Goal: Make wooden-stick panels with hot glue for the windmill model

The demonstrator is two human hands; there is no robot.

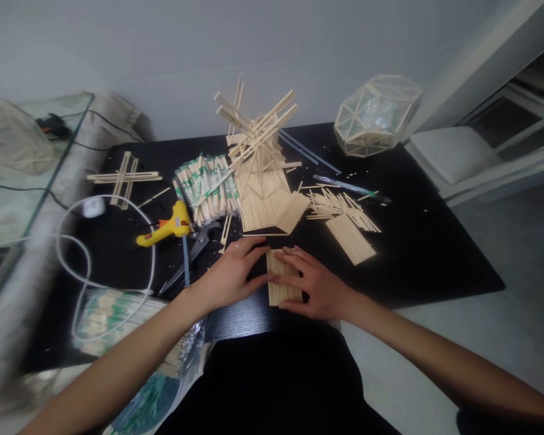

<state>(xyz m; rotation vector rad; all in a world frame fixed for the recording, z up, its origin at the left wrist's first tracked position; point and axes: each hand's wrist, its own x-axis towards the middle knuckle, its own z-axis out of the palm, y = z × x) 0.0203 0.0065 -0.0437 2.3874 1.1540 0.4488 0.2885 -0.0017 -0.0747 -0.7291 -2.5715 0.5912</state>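
Forearms (403,329) angle inward from the lower corners. R hand (315,284) palm down, fingers spread across top of stick panel (281,293), flat on blk table (426,248) nr front edge; touching, no closed grip. L hand (236,269) loosely curved, thumb & index apart, tips at panel's L edge, nothing gripped. Beyond: glue gun (174,223), then stick tower (260,202).

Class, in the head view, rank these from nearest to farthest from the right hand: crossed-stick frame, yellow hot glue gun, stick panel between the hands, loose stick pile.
1. Stick panel, touched by the right hand.
2. Loose stick pile, ahead, slightly right.
3. Yellow hot glue gun, off to the left.
4. Crossed-stick frame, farther left, beyond the glue gun.
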